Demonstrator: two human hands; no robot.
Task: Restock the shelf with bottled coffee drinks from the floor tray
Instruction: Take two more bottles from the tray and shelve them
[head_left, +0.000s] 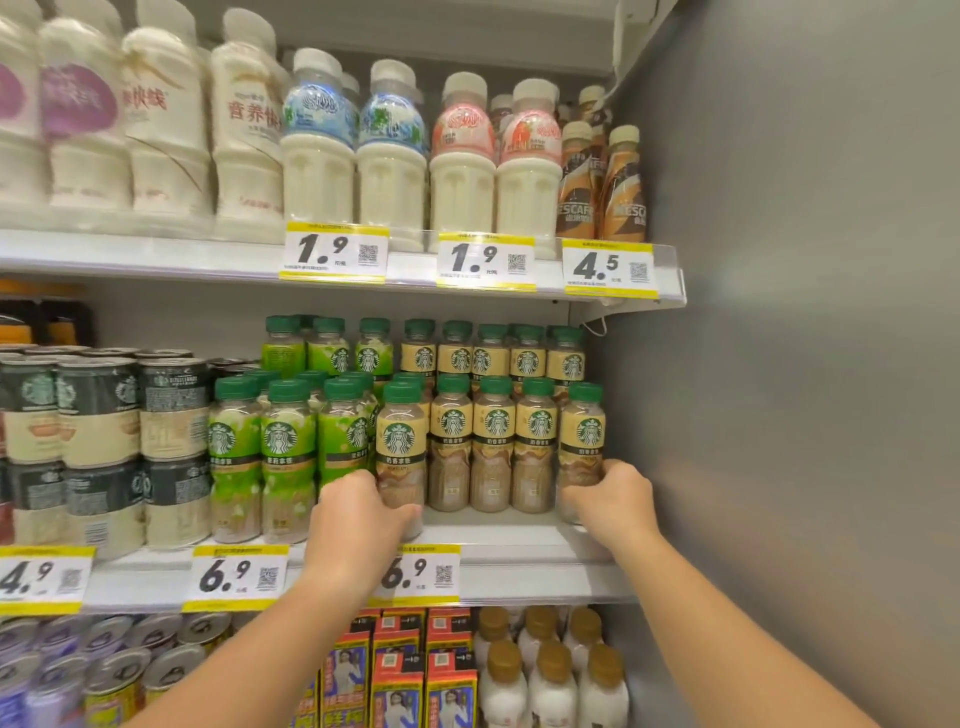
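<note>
Well into restocking, the left hand (358, 514) and right hand (613, 499) each clasp a tan-labelled coffee bottle (401, 441) at six o'clock on the middle shelf (519, 561) (floor tray unseen), remaining stock unknowable.

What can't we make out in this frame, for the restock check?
- Floor tray: out of the head view, so stock left is unknown.
- Bases of the two held beige-label bottles: covered by the left hand and right hand.
- Right 6.9 price tag: its left part is behind the left forearm.
- Rows behind the front bottles: blocked, depth uncountable.
- Top-left white bottles: blurred, labels unreadable.
</note>
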